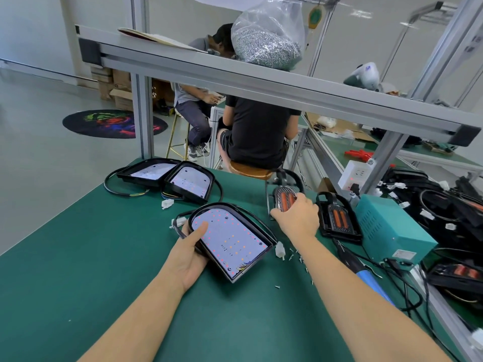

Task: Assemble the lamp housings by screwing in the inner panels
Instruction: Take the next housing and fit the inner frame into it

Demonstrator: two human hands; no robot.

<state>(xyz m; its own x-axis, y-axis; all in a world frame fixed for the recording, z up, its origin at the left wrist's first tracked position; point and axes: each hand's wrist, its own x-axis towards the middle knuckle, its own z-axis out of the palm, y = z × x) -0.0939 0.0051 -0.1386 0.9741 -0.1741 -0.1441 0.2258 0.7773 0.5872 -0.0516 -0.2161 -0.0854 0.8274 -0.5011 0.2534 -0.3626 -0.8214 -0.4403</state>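
Both busy: left hand (192, 253) grips lamp housing (231, 241); right hand (296, 214) grasps orange-ribbed panel (285, 198); no legible writing.

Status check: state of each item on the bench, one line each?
Left hand: gripping near lamp housing, thumb on its panel.
Right hand: grip on the orange-slotted part.
Two far housings: panels in, lying flat.
Blue-handled screwdriver: lying untouched.
Loose screws: scattered on mat.
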